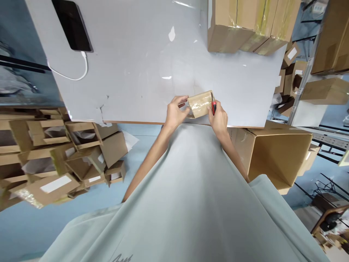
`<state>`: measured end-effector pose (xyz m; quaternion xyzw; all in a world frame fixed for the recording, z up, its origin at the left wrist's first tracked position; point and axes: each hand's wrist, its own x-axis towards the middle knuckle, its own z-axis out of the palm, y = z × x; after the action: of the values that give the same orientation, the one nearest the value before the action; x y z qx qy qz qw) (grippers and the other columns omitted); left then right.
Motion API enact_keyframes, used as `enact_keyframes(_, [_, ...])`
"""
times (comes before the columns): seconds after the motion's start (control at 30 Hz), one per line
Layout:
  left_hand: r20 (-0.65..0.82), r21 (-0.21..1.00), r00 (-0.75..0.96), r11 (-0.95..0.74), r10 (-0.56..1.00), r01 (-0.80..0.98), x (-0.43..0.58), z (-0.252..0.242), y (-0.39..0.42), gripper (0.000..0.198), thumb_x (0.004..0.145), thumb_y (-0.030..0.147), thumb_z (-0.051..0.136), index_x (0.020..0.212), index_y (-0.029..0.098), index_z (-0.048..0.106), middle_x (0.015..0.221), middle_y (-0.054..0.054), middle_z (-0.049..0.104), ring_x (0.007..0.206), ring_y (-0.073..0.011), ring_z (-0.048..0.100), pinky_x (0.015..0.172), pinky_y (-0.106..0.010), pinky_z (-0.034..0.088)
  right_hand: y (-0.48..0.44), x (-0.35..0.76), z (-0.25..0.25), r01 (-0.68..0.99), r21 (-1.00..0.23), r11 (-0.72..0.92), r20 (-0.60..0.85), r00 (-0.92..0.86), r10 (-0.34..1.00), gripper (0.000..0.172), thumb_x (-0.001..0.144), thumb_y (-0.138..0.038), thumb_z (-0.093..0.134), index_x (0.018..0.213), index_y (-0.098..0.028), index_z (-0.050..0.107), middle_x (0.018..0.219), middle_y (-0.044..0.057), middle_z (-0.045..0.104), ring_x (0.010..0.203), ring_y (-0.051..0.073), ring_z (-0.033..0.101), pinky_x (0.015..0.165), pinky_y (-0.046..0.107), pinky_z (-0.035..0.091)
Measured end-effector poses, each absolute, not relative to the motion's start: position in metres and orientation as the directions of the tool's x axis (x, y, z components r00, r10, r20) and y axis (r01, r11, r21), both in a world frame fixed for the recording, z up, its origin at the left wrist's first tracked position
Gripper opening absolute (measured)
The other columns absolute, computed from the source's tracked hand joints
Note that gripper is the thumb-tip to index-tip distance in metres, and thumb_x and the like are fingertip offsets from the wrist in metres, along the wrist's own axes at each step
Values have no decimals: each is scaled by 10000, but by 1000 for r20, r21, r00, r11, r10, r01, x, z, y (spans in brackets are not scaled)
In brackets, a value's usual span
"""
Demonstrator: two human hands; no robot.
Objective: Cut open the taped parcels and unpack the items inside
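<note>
Box [201,103] at table's [136,54] near edge, centre frame. Left hand [174,113] pinches left end. Right hand [219,119] closed round red cutter [213,107] at right end. Likely light, stiff, tape slick: grip ends.

Small taped cardboard box [201,103] at near edge of grey flat table [141,62], btw. left hand [174,113] & right hand [219,118]. Black slab phone [72,23] far-left on it; stacked brown cartons [245,25] far-right; big open carton [272,156] on floor, R side.

A black phone [72,24] with its white cable [71,76] lies at eleven o'clock on the tabletop [141,54]; taped cartons [245,25] at one; an open carton [275,156] at four; small boxes [54,156] heaped at eight.
</note>
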<state>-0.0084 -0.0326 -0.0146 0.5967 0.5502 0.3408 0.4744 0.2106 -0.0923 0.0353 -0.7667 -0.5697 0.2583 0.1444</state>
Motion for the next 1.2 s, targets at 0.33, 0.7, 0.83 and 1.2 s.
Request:
enact_keyframes(0.33, [-102,942,129,54,986,331,-5,-14,-37,515,875,286,771,1385,224,803,1377,-87,782,1351,-279,748,1203,-462,634,-88,215,35,771,-557,-310,-262,191,946,461,1218,-530,407,1586,-264,491,1361,154,790,1172,333,773,1010,456,603])
enact_keyframes(0.7, [-40,897,64,8,997,442,-6,-20,-31,396,924,247,671,1274,233,855,1235,-75,833,1186,-267,792,1116,-441,658,-86,214,36,725,-614,-312,-267,181,947,458,1194,-550,426,1560,-278,474,1372,168,785,1194,368,781,1026,513,614])
enact_keyframes(0.83, [49,849,120,-104,992,519,3,1,-35,509,966,341,736,1467,252,750,1464,-123,748,1434,-346,691,1292,-538,529,-88,217,38,650,-692,-313,-248,194,949,425,1185,-577,440,1485,-280,488,1245,143,812,1086,345,799,966,483,623])
enact_keyframes(1.2, [92,763,465,-362,881,535,51,16,-41,404,1029,469,699,1393,295,732,1675,-130,621,1679,-445,462,1442,-761,159,-113,242,69,758,-598,-259,-200,173,965,371,1208,-471,397,1405,-289,654,1156,89,836,996,275,791,921,375,593])
